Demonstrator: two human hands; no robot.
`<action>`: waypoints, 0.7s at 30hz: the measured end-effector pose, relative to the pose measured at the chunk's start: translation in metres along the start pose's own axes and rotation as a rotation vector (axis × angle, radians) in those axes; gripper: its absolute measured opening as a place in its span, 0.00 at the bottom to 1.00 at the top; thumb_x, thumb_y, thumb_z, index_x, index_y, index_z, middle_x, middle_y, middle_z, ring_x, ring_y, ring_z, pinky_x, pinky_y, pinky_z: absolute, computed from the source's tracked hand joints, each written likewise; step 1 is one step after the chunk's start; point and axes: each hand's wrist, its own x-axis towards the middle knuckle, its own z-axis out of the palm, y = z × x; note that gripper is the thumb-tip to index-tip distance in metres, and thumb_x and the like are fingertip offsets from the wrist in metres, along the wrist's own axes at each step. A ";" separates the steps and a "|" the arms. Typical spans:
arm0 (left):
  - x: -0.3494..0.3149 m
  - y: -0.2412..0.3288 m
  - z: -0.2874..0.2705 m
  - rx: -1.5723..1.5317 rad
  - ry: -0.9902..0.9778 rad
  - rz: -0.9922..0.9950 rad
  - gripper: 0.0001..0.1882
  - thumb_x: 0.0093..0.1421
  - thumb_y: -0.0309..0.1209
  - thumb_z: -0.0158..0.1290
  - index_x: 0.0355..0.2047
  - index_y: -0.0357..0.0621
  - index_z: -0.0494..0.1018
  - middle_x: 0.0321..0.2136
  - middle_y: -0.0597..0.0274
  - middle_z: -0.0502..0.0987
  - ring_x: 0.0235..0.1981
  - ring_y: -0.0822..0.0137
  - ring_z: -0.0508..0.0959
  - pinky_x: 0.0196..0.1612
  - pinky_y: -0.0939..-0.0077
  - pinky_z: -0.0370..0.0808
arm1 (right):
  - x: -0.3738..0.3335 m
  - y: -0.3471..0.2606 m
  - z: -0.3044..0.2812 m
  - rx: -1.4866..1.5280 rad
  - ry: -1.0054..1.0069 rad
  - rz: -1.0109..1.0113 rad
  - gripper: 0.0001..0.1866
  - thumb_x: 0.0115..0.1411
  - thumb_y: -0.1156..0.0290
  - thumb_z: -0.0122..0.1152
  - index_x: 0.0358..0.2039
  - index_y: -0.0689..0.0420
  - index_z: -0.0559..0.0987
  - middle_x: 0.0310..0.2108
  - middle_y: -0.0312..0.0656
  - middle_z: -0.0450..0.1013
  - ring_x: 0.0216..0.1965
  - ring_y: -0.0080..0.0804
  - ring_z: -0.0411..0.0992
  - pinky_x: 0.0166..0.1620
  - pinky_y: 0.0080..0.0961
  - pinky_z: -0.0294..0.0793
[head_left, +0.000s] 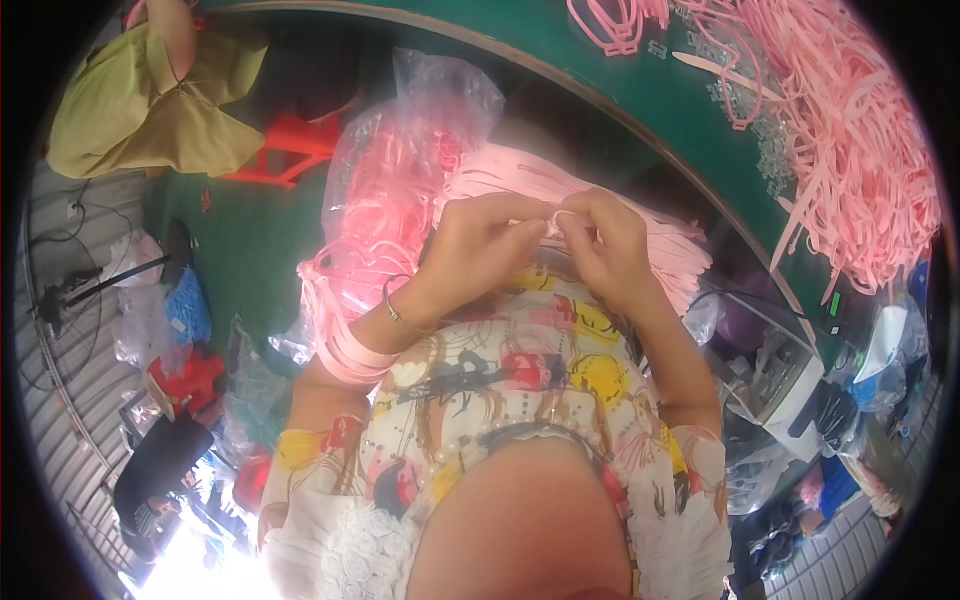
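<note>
Your forearms (675, 345) angle inward. Left hand (480, 240) and right hand (610, 250) close together before your torso (540, 390), backs upward, fingers (588, 205) curled in a pinch, tips nearly meeting.

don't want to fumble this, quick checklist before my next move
1. Left hand and right hand on the small, pale-pink piece: ok, both pinching.
2. Piece lying straight: cannot tell, mostly covered.
3. Bundle of flat, pink, plastic-looking straps near: ok, just beyond the hands.
4. Ribbon-like pink strap loops off the hands: ok, lying against the left forearm.
5. Long, thin pink straps on the green table untangled: not ok, heaped messily.
</note>
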 end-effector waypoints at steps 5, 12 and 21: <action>0.003 0.011 0.001 -0.177 0.046 -0.117 0.10 0.59 0.25 0.55 0.40 0.33 0.77 0.32 0.64 0.78 0.30 0.79 0.75 0.31 0.84 0.72 | 0.002 -0.005 0.000 -0.116 0.097 -0.144 0.05 0.50 0.80 0.62 0.29 0.61 0.75 0.24 0.45 0.73 0.23 0.42 0.71 0.27 0.32 0.69; -0.006 0.039 -0.005 0.231 -0.035 0.009 0.11 0.59 0.30 0.56 0.37 0.33 0.77 0.26 0.62 0.78 0.27 0.79 0.75 0.27 0.84 0.70 | 0.005 -0.020 -0.006 -0.114 0.052 -0.314 0.07 0.48 0.81 0.62 0.30 0.61 0.76 0.25 0.45 0.73 0.25 0.42 0.72 0.29 0.33 0.70; -0.016 0.032 -0.002 0.790 0.153 0.573 0.05 0.51 0.27 0.58 0.30 0.43 0.76 0.23 0.62 0.77 0.19 0.64 0.72 0.32 0.70 0.59 | 0.012 -0.036 -0.024 0.127 -0.196 0.003 0.06 0.56 0.73 0.58 0.31 0.64 0.77 0.25 0.47 0.72 0.25 0.40 0.71 0.29 0.29 0.70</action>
